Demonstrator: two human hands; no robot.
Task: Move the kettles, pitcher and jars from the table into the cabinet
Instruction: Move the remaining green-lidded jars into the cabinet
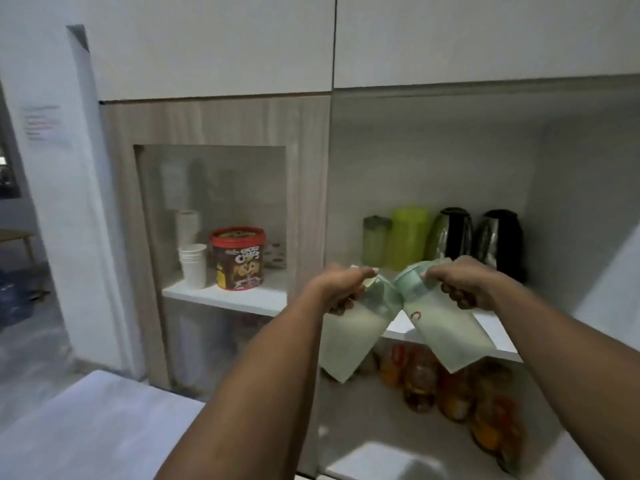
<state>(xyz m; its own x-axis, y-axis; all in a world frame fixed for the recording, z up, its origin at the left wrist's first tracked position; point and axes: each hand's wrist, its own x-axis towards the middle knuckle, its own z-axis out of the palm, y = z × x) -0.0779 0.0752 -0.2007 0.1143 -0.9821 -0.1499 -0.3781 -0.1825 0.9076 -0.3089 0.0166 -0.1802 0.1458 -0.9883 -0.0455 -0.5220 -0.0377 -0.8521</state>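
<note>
While both arms reach forward toward the open cabinet, each hand is clamped on a jar near its lid. The left hand grips the top of a pale green translucent plastic jar holding a whitish, milky content; this left jar tilts, its base swinging down toward the viewer. The right hand is closed around the neck of a second pale green jar with a ribbed mint lid, also filled with something white and tilted the opposite way, so the two lids nearly meet between the hands. Both jars hang in the air just in front of the white shelf edge, not yet resting on it.

Behind them, on that shelf, stand a small greenish glass jar, a lime green plastic pitcher, and two dark steel kettles, one just beside the pitcher and the other at the right end. These occupy the rear of the shelf, leaving bare space at the front.

Below, the lower shelf carries blurred jars of orange and red preserves. To the left, a glass-fronted compartment holds stacked white paper cups and a red-lidded brown cereal tub. A white tabletop lies at the lower left.
</note>
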